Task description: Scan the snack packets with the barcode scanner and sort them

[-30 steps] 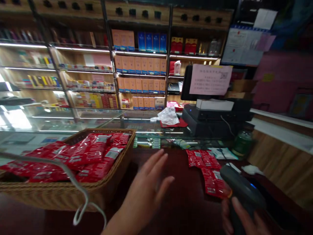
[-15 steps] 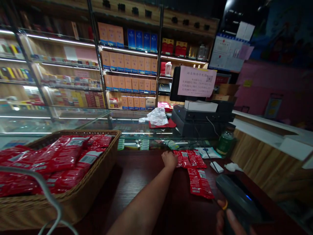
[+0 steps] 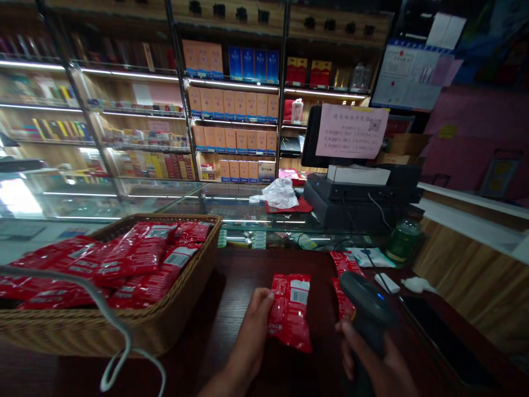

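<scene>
My left hand (image 3: pixel 255 325) pinches the left edge of a red snack packet (image 3: pixel 289 314), held over the dark table with its barcode label facing up. In my right hand (image 3: pixel 372 353) is a grey handheld barcode scanner (image 3: pixel 366 309), gripped by its handle, a small blue light glowing on top. Its head tilts toward the packet, a gap between them. Behind the scanner, other red packets (image 3: pixel 346 262) lie on the table, partly hidden by it. Left of my hands, a wicker basket (image 3: pixel 182 309) holds several red packets of the same look.
A grey cable (image 3: pixel 103 309) loops across the basket's front. Right of the scanner lies a black phone (image 3: pixel 448 336). Farther back stand a green-filled jar (image 3: pixel 405 240), a white-blue packet (image 3: pixel 367 257) and a monitor (image 3: pixel 312 138) with a pink notice. Stocked shelves line the wall.
My left hand has drawn back toward me with a red packet from the group on the table. My right hand has lifted the scanner and moved it left, uncovering the phone.
</scene>
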### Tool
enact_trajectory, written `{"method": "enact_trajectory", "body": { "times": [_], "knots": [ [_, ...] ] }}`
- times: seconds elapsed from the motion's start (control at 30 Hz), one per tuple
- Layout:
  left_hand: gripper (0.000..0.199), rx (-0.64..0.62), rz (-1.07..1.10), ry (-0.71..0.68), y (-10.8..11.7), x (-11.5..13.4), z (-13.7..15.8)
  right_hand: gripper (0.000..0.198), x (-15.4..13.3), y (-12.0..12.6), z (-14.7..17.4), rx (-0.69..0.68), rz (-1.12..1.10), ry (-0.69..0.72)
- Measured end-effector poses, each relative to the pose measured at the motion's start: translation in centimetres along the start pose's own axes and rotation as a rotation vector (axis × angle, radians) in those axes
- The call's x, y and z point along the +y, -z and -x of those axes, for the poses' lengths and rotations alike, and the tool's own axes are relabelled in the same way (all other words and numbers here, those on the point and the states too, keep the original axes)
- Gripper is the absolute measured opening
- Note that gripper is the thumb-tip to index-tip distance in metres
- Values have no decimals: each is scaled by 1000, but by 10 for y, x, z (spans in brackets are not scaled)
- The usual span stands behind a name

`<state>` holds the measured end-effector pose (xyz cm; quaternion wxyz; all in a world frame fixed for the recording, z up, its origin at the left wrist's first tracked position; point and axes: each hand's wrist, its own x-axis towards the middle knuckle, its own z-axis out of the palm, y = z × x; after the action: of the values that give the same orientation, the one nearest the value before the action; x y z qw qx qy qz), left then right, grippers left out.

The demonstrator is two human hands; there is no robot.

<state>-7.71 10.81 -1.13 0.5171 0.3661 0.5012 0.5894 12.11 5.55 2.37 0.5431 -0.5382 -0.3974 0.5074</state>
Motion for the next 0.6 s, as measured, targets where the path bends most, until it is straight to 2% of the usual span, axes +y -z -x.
{"method": "enact_trajectory", "body": {
  "times": [0.1,0.2,0.33,0.47,0.53,0.6],
  "knots": [
    [42,-29,77,51,12,13,44,73,4,-13,-7,-65,2,2],
    [42,-79,140,106,18,21,68,69,7,-28,-5,-59,-60,-10],
    [47,-179,225,193,26,27,73,64,5,-45,7,-48,-99,-6],
    [34,-177,315,256,36,35,75,51,3,-57,17,-14,-185,72],
    [33,-189,352,301,40,39,79,51,2,-60,18,0,-201,81],
    [37,-264,341,359,45,41,83,55,0,-60,17,19,-207,81]
  ]
}}
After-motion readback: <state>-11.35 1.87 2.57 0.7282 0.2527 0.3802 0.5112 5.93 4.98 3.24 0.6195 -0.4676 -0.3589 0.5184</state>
